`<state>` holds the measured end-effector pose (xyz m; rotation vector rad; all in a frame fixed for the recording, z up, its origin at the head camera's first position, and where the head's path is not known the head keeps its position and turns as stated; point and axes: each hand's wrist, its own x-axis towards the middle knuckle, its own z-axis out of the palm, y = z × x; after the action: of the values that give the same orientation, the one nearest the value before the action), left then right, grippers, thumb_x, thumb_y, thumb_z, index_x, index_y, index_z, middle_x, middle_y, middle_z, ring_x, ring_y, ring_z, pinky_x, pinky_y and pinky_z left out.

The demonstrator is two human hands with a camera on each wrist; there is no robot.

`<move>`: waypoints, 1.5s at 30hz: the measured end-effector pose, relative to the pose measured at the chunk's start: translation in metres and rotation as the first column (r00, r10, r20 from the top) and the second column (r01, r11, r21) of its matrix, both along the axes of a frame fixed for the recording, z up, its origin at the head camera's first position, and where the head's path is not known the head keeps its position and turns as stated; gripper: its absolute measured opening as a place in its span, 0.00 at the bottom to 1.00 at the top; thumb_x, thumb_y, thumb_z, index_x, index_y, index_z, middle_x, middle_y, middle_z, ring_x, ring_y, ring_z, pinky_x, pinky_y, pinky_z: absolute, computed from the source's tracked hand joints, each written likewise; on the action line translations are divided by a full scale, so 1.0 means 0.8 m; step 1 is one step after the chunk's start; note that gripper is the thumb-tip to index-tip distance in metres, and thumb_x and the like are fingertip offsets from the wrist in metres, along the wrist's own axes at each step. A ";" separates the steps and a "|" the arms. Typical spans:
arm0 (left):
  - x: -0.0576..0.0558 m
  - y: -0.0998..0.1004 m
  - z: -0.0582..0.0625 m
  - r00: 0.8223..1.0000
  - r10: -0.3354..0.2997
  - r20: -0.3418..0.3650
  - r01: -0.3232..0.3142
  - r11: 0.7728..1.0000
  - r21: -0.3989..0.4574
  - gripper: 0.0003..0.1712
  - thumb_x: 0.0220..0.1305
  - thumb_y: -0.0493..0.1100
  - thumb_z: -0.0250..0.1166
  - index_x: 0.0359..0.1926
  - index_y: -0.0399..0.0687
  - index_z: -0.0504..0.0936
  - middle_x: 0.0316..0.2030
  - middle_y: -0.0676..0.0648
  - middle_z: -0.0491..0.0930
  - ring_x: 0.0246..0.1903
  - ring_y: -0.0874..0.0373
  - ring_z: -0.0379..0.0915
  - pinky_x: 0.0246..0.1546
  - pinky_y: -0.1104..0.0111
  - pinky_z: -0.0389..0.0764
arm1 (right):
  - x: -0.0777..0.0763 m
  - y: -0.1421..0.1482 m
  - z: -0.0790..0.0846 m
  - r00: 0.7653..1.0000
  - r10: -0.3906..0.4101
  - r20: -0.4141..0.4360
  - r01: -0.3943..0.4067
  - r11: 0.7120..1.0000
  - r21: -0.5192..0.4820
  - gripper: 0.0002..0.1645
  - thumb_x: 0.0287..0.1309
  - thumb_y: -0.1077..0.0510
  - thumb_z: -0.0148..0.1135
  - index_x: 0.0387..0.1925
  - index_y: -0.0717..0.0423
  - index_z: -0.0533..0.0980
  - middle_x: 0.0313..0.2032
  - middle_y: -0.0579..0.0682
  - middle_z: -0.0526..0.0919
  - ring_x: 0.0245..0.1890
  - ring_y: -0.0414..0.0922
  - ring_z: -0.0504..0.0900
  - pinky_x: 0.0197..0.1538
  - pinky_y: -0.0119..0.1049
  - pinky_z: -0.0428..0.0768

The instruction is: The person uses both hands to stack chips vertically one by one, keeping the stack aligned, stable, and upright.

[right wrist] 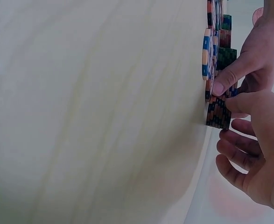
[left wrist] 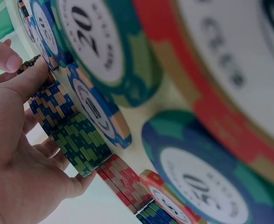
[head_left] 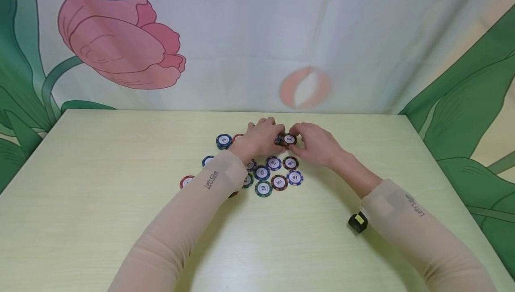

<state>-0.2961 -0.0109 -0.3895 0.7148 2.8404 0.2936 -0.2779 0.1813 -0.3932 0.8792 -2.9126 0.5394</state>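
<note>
Near the back of the table, my right hand point(head_left: 315, 143) holds a stack of black poker chips point(head_left: 289, 139), topped by one marked 100, between thumb and fingers. Beside it, my left hand point(head_left: 263, 136) reaches over the row of stacks. The left wrist view shows its thumb in front of the blue stack point(left wrist: 55, 103), touching the black one, with fingers behind. A green stack point(left wrist: 83, 144) and a red stack point(left wrist: 125, 182) follow in the row. Loose chips point(head_left: 263, 188) lie flat in front; my left forearm covers some.
A blue stack point(head_left: 223, 141) stands at the row's left end. The black tape-measure-like object point(head_left: 357, 222) with a yellow patch sits near my right sleeve. Behind the table point(head_left: 100, 193) hangs a printed curtain point(head_left: 241, 37) with flowers and leaves.
</note>
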 end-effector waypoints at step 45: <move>-0.006 -0.037 0.011 0.995 -0.054 0.090 0.048 0.997 0.067 0.33 0.68 0.56 0.67 0.68 0.47 0.72 0.61 0.44 0.71 0.60 0.48 0.65 0.64 0.45 0.61 | 0.045 -0.001 0.022 0.969 0.165 0.182 -0.189 0.974 0.122 0.10 0.60 0.53 0.73 0.29 0.47 0.79 0.27 0.41 0.78 0.29 0.41 0.74 0.36 0.39 0.75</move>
<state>-0.3007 -0.0408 -0.3803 0.7643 2.7331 0.4008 -0.2418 0.1806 -0.3759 1.1772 -3.0749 0.4464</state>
